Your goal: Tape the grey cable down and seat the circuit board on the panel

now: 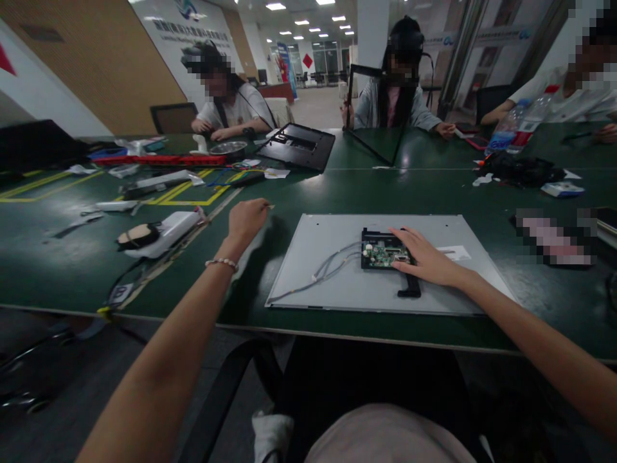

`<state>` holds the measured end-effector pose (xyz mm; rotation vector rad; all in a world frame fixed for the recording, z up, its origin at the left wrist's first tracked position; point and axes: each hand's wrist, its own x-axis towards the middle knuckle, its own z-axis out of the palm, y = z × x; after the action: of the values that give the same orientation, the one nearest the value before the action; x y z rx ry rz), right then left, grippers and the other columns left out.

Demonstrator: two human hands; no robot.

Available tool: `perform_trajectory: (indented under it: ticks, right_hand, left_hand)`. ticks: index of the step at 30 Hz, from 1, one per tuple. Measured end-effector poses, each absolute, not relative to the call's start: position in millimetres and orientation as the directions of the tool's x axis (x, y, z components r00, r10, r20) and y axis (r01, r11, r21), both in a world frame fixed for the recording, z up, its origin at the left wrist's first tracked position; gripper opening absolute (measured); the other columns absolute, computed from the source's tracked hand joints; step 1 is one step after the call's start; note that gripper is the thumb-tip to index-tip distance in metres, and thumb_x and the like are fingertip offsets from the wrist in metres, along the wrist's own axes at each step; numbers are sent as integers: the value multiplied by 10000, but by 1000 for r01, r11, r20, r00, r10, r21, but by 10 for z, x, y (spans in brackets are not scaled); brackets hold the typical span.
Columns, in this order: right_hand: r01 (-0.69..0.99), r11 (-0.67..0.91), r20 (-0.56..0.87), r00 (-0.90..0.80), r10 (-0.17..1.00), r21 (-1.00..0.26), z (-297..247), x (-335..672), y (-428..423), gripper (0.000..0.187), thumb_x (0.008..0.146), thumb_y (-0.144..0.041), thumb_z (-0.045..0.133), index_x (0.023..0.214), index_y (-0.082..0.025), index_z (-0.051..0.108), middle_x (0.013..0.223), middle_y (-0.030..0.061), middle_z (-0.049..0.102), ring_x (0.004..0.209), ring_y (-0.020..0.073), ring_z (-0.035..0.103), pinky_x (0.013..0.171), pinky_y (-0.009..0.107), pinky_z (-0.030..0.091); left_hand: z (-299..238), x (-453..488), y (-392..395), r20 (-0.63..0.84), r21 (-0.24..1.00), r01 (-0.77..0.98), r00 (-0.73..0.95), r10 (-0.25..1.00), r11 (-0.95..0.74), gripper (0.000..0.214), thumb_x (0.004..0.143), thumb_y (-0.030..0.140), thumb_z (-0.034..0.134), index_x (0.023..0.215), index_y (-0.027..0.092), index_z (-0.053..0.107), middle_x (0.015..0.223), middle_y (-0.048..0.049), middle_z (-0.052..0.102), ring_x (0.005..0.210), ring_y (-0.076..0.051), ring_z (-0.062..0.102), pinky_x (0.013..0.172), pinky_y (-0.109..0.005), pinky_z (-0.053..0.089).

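The counter (pixel 366 193) bears a pale panel (pixel 332 235) lying flat at the near edge, probably for easy reach. Right of the panel's middle sits the board (pixel 380 255); the right hand (pixel 427 258) rests on it, fingers spread, seemingly to steady it. Cables (pixel 330 262) trail slack to the near left. Left of the panel, the left hand (pixel 248 217) pinches a scrap (pixel 271 207), apparently keeping it clear.

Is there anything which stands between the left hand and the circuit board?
Nothing visible stands between the left hand and the circuit board. Only thin grey cables lie on the panel, reaching the board's left side. The right hand rests at its right side.
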<state>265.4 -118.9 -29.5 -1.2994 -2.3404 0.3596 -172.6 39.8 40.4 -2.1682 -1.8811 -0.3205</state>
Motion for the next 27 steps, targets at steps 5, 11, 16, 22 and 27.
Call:
perform_trajectory:
  ticks: [5,11,16,22,27]
  right_hand:
    - [753,502,286,-414,864,-426,-265,2668,-1203,768,916,-637,455,1562,-353,151,1624,59,232,1499,355,130,1179,633,189]
    - [623,468,452,-199,870,-627,-119,2677,-1008,664,907,-526,534,1511,-347,325,1526,70,419,1407,314,372,1135,583,313]
    - [422,475,509,-36,860,-772,-86,2546,-810,541,827,-425,651,1351,-332,553,1396,70,555,1241,292,548,995,508,482]
    - [307,500,533,27,846,-810,-168,2463,-770,182,822,-356,653,915,-219,730,972,64,717,925,223,677,845,403,563]
    - [288,471,506,56,861,-834,-134,2452,-780,172,816,-356,659,853,-197,711,885,57,725,831,205,690,807,371,567]
  left_hand:
    - [520,-923,201,464,210,915,218,859,-346,260,903,252,534,1078,218,722,1024,-55,738,917,-228,655,811,-323,455]
    - [585,121,-171,535,394,632,432,726,-667,218,852,181,593,1032,183,716,926,-56,751,824,-178,689,788,-295,514]
    - [434,578,-336,551,441,481,521,652,-758,204,848,161,601,1020,184,710,943,-43,757,843,-168,705,781,-269,533]
    - [176,625,-382,522,503,486,487,700,-714,174,834,144,621,975,184,715,900,-24,762,779,-149,713,698,-221,535]
    - [164,639,-411,533,508,468,489,691,-723,143,834,156,638,947,181,722,864,-19,760,729,-138,704,672,-214,526]
